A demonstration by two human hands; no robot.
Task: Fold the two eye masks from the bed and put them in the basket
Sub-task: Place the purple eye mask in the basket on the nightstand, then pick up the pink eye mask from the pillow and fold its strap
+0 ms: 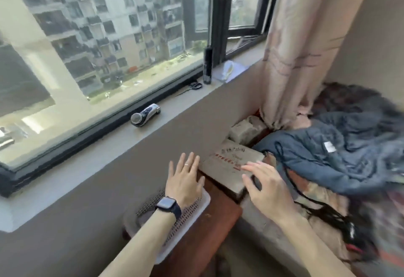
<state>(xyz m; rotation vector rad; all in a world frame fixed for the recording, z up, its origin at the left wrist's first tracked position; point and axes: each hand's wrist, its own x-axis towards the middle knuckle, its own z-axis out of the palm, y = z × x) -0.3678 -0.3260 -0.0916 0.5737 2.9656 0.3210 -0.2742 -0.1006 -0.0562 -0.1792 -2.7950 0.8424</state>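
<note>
Fingers (190,163) of the left hand (184,183) are spread wide and flat, holding nothing; this hand, with a ring and a wrist watch (168,208), hovers over the far end of a white perforated basket (194,211). Fingers of the right hand (265,186) are also loosely spread and empty, hanging just right of the basket above the near edge of a flat grey box with red lettering (229,163). Whether they touch the box cannot be told.

The basket sits on a reddish-brown desk (218,217) beneath a window sill (153,123). Beyond the box lies a grey block (244,130). Right of the basket, the bed (328,206) carries a crumpled dark blue garment (338,156), black cords (317,209) and a pink curtain (306,47) hanging at its head.

No eye mask can be picked out with certainty; that side of the picture is blurred, and the masks may lie among the bedding and cords, well to the right of the basket.

Judging by their kind, eye masks should be light, soft and floppy, not fragile, with elastic straps that snag. Pinching the padded body at one end looks best, folding it in half with the strap tucked in.
</note>
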